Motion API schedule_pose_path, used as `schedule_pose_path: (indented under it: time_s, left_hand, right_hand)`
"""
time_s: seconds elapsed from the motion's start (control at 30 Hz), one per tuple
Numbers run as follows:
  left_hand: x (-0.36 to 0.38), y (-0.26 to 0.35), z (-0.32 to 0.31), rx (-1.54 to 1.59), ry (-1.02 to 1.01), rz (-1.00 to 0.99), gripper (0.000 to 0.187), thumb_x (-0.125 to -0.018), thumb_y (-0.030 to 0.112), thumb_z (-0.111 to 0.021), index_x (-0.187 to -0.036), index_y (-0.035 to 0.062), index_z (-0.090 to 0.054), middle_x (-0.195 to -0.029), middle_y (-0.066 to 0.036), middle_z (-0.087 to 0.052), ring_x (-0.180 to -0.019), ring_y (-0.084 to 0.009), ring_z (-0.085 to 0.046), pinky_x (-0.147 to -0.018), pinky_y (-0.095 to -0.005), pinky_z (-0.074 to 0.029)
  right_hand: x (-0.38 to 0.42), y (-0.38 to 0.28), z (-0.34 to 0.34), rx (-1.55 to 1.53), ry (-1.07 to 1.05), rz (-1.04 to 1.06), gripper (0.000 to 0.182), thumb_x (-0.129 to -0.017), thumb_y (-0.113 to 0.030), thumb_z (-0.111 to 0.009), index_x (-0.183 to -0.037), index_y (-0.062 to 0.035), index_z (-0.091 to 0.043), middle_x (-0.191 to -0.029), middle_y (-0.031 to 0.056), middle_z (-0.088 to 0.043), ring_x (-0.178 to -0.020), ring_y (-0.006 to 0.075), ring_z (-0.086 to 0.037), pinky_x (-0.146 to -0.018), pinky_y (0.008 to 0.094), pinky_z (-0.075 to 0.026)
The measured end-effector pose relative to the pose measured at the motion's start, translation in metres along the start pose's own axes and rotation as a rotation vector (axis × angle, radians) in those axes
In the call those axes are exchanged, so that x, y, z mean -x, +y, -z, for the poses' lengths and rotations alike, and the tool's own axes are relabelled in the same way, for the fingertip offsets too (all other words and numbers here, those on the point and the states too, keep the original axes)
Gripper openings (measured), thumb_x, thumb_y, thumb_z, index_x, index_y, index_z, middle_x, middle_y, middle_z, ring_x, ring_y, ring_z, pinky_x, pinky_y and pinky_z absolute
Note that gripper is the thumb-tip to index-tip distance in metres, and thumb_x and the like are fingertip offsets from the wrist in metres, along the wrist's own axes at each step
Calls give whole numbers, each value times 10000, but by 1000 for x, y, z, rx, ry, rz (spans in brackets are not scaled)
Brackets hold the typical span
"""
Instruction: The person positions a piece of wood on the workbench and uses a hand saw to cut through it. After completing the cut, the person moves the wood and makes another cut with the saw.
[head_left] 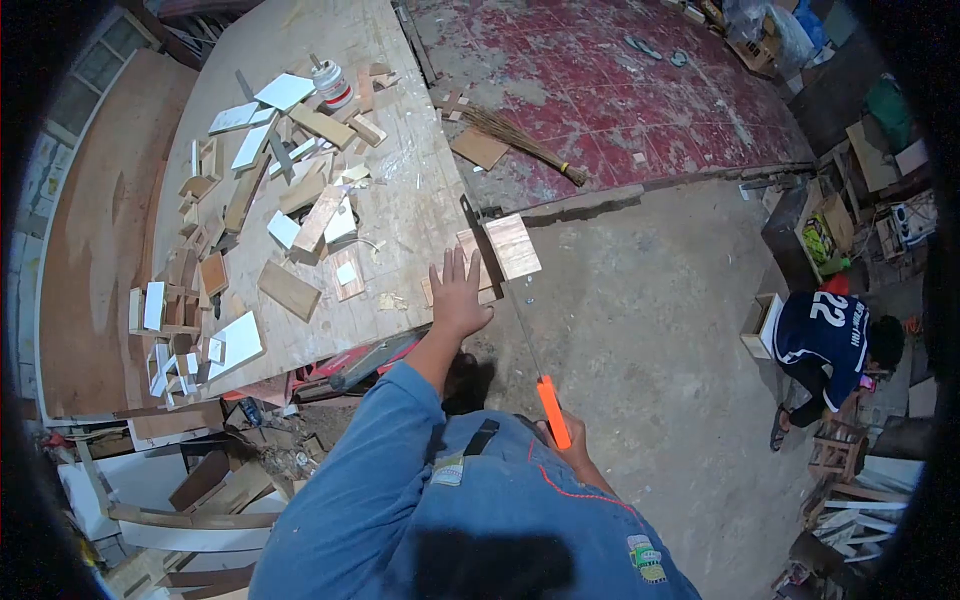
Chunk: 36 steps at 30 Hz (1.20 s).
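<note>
My left hand (460,303) lies flat with spread fingers on a wooden board (488,268) at the table's right edge. On the far side of the saw blade, a pale wood-grain piece (513,246) juts out past the edge. My right hand (572,450), low and close to my body, is wrapped round the orange handle of a handsaw (553,408). The thin blade runs up from the handle along the table edge, between the board under my left hand and the jutting piece.
Wood offcuts (290,290) and a white glue tub (331,85) crowd the worktable (400,180). A straw broom (525,145) lies beyond it on the red floor. At the right a person (822,335) crouches beside a wooden box (765,325). Scrap wood (220,490) fills the lower left.
</note>
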<state>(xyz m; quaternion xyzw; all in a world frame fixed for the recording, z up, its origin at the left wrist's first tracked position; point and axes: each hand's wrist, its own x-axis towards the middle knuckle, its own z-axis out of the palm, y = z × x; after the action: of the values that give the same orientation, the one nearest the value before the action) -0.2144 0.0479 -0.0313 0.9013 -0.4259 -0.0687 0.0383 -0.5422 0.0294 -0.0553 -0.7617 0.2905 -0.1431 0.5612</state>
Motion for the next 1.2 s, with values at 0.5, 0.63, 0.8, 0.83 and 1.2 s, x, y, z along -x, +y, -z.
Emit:
schedule_pose_path:
  time_s: [0.5, 0.63, 0.8, 0.83, 1.2]
  left_hand:
    - [-25, -3, -24, -65, 94, 104, 692, -895, 367, -502, -1491, 121, -251, -1536, -215, -197, -1438, -346, -163, -1106, -605, -135]
    - [-27, -2, -17, -15, 69, 93, 702, -902, 380, -490, -1496, 108, -233, -1541, -228, -176, -1441, -355, -150, -1106, -614, -122]
    - [-25, -2, -14, -32, 38, 90, 711, -907, 392, -482, -1501, 100, -221, -1540, -247, -161, -1443, -366, -135, -1108, -614, -107]
    - [-25, -4, -17, -31, 37, 91, 711, -907, 392, -482, -1501, 100, -221, -1540, -247, -161, -1443, -366, -135, -1108, -614, -107]
    - [-2, 14, 4, -115, -52, 102, 880, -764, 345, -650, -1491, 69, -239, -1544, -251, -140, -1440, -395, -129, -1085, -660, -112]
  right_hand:
    - [12, -6, -23, -1, 47, 65, 225, -839, -184, -716, -780, -6, -592, -647, 80, -547, -578, 183, -526, -547, 332, -428]
    - [11, -8, -29, -37, 91, -42, 158, -833, -160, -706, -845, -15, -646, -672, 90, -595, -610, 183, -583, -576, 318, -461]
    - [6, 4, -33, 86, -7, 75, 142, -836, -147, -696, -866, -12, -661, -693, 109, -605, -594, 215, -601, -574, 313, -472]
    - [8, 5, -34, 86, -25, 34, 142, -836, -144, -694, -850, -8, -655, -688, 116, -599, -580, 230, -596, -563, 318, -468]
    - [-2, 9, -12, 143, -4, 116, 249, -804, -160, -726, -703, -10, -554, -598, 121, -516, -513, 255, -523, -508, 345, -420]
